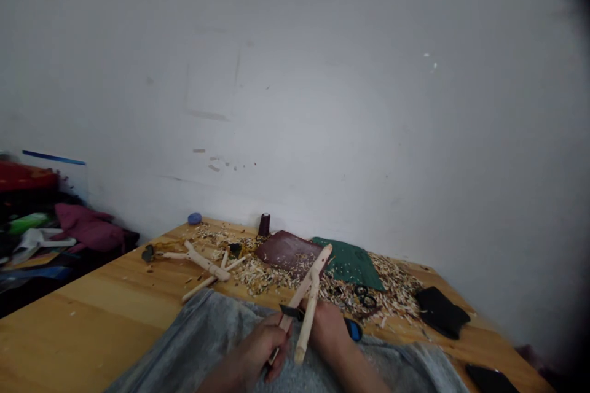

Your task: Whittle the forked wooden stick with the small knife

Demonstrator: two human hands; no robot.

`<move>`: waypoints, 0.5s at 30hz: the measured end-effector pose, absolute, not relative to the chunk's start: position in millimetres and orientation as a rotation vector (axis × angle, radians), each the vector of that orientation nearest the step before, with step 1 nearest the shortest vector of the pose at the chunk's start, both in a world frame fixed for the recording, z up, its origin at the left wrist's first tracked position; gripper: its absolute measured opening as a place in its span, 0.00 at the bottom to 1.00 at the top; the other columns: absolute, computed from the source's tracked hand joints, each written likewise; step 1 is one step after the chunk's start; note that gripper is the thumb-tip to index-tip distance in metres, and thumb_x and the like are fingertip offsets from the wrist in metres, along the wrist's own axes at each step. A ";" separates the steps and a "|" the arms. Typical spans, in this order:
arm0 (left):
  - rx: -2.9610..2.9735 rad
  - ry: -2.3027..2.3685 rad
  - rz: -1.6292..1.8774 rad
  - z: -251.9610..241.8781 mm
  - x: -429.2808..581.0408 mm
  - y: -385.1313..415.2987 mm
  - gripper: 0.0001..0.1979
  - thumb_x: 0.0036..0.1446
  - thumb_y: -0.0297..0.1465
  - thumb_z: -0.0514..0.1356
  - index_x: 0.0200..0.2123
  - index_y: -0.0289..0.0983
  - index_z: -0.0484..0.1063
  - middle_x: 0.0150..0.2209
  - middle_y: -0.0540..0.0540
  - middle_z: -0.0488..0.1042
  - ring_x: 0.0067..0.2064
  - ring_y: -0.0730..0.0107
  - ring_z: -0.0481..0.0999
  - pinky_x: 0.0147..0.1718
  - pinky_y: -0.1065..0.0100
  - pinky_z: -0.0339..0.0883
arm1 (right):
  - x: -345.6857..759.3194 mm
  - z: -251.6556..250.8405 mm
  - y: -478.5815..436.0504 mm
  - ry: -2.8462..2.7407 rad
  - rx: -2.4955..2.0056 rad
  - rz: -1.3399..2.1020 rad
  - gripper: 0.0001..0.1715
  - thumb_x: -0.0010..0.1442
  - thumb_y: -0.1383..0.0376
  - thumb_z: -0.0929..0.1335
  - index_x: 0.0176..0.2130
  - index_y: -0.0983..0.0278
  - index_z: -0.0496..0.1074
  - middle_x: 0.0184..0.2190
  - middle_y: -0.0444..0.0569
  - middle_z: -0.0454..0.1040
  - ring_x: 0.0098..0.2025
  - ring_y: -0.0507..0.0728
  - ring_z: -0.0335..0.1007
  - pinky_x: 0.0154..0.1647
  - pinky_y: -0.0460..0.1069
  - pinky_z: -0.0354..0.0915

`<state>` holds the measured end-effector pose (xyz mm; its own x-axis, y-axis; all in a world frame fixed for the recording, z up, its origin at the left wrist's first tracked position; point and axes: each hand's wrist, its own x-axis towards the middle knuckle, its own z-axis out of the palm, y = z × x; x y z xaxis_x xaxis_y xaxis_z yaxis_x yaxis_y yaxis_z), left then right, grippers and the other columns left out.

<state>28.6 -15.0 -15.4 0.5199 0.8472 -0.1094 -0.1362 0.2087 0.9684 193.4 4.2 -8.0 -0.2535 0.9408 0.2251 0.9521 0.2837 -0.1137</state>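
My left hand point(260, 350) is closed round the lower end of a forked, peeled wooden stick point(308, 291) that points up and away over the table. My right hand point(329, 331) is closed on a knife with a blue handle point(354, 330); its dark blade point(291, 312) lies across the stick near the fork. Both hands rest over a grey towel point(207, 331) at the table's near edge.
Wood shavings point(276, 270) cover the far part of the wooden table point(92, 313). There lie other peeled sticks point(205, 265), a brown leather piece point(286, 252), a green mat point(353, 261), a dark spool point(264, 225), scissors point(365, 296), a black pouch point(441, 312) and a phone point(491, 379). Clutter sits at left.
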 end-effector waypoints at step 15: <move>1.104 0.750 0.810 -24.2 26.2 -10.9 0.06 0.35 0.29 0.51 0.23 0.41 0.60 0.08 0.57 0.56 0.08 0.77 0.49 0.08 0.74 0.41 | 182.5 -10.9 -2.8 -2.337 -1.673 -0.080 0.14 0.57 0.65 0.62 0.41 0.57 0.73 0.36 0.46 0.77 0.37 0.55 0.73 0.33 0.42 0.61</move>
<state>26.2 -10.9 -24.2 0.5051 0.8551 -0.1171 -0.1820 0.2382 0.9540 182.5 -2.8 -10.9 -0.2994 0.9218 0.2462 0.9365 0.3333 -0.1088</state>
